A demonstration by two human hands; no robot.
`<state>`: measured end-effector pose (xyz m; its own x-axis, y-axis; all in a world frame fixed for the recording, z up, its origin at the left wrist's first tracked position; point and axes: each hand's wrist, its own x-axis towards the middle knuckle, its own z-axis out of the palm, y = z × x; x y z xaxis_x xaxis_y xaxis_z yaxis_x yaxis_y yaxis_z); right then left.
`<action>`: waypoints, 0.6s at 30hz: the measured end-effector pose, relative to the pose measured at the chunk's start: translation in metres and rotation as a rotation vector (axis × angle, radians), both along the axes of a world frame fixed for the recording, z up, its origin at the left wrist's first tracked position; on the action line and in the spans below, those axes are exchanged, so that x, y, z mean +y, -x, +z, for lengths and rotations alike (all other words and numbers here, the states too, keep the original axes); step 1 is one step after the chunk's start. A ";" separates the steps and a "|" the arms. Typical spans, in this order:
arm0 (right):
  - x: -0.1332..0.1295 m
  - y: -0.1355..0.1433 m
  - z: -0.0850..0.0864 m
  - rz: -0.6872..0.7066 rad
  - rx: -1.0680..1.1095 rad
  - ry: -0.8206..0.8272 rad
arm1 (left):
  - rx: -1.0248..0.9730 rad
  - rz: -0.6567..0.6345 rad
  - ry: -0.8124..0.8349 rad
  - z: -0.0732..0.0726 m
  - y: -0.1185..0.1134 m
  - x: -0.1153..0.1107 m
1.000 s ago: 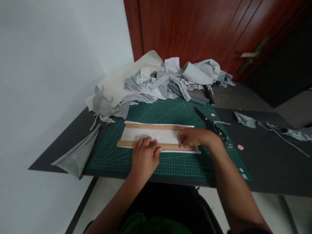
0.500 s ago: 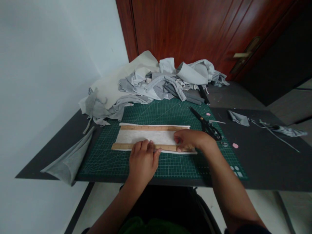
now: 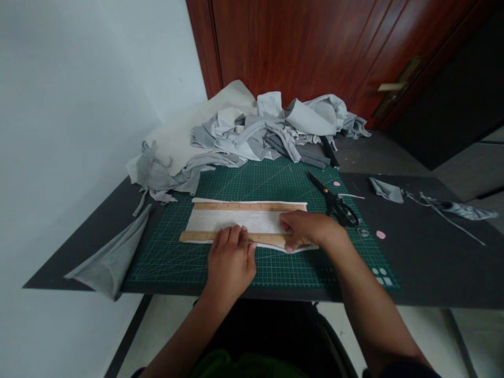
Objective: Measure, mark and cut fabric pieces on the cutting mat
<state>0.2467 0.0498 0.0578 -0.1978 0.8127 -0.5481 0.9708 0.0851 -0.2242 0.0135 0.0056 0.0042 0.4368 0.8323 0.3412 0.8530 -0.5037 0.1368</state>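
Note:
A strip of white cloth lies flat on the green cutting mat. Two wooden rulers rest along it: a far ruler near its back edge and a near ruler along its front edge. My left hand lies over the middle of the near ruler, fingers flat on it and thumb apart at the cloth's front edge. Towards the right end, my right hand is closed, thumb and finger pinching the front edge of the cloth by the ruler; the fingertips are partly hidden.
Black scissors lie on the mat's right side, near pink discs. A heap of grey and white fabric scraps stands at the back. A folded grey cloth overhangs the table's front left edge. More scraps lie at right.
The cloth's front edge by my right hand has been drawn slightly toward me, out from the near ruler. My left thumb has shifted slightly left; the rulers stay nearly in place.

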 end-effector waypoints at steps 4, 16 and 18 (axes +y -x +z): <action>-0.001 0.001 0.002 -0.008 -0.005 -0.002 | 0.017 -0.022 0.028 0.002 0.004 -0.001; -0.002 0.001 0.001 -0.020 0.011 0.004 | -0.055 -0.004 0.038 0.001 0.003 -0.004; -0.002 -0.001 -0.001 -0.013 0.019 0.007 | -0.039 0.023 0.022 0.000 -0.001 -0.007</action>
